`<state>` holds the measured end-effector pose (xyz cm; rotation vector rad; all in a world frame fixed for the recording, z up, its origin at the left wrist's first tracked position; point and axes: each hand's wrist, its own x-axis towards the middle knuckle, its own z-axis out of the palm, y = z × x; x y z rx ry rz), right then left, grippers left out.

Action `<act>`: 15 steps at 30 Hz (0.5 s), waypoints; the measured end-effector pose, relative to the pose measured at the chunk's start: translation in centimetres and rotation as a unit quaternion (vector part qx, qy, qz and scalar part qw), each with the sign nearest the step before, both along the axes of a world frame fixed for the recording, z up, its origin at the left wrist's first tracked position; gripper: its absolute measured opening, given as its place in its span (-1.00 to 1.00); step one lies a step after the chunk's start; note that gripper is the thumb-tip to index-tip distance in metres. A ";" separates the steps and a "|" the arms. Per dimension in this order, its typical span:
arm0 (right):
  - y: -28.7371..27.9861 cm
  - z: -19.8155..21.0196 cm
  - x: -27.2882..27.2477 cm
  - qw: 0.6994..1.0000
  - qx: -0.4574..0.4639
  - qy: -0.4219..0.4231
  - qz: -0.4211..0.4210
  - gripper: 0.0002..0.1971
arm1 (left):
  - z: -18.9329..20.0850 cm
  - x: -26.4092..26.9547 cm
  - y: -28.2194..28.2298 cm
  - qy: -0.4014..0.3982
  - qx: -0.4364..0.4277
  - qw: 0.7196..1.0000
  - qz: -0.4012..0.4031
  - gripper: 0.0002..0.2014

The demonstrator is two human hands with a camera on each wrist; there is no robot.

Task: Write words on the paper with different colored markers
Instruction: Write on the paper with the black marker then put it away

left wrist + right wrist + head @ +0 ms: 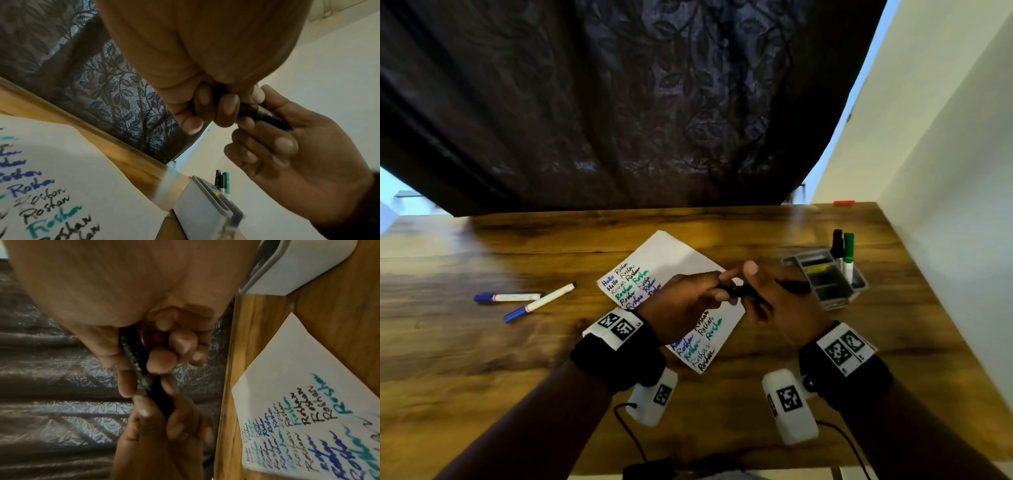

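Note:
Both hands hold one black marker [760,289] above the white paper [671,257]. My left hand [688,301] grips its left end, which may be the cap. My right hand [777,301] curls round the barrel, index finger raised. The left wrist view shows the left fingers [226,108] wrapped on the black marker [265,115], with the right hand [298,154] beside. The right wrist view shows the black marker [137,356] running between both hands. The paper [308,386] carries rows of words in blue, teal and black.
Two blue-capped markers [534,301] lie on the wooden table [482,342] to the left. A grey organiser tray [828,281] at the right holds upright black and green markers [846,257]. A dark curtain hangs behind; a white wall stands at the right.

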<state>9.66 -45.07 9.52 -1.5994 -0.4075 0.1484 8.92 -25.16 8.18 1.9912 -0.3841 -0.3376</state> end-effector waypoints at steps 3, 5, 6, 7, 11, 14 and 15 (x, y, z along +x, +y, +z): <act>-4.0 0.6 1.5 0.982 0.117 0.039 -0.144 -0.66 | -0.5 0.2 5.1 -0.022 0.103 0.993 0.058 -0.71; -6.7 1.5 3.0 0.981 0.129 0.024 -0.146 -0.71 | -1.0 0.2 9.5 -0.032 0.160 0.978 0.132 -0.66; -7.3 1.6 3.4 0.987 0.102 0.004 -0.124 -0.75 | -1.4 0.2 10.8 -0.033 0.174 0.972 0.155 -0.62; -7.2 1.3 3.6 0.993 0.070 -0.013 -0.099 -0.80 | -2.0 0.3 11.4 -0.032 0.183 0.968 0.166 -0.60; -3.3 -2.5 2.8 1.000 -0.004 0.024 -0.020 -0.97 | -4.6 0.8 7.8 -0.020 0.237 0.965 0.109 -0.82; -1.2 -7.0 2.1 0.996 -0.062 0.061 0.014 -0.89 | -7.2 0.9 4.5 0.017 0.257 0.965 0.040 -0.72; -0.8 -8.3 1.9 0.994 -0.069 0.079 0.020 -0.86 | -8.2 0.8 4.1 0.027 0.262 0.964 0.020 -0.64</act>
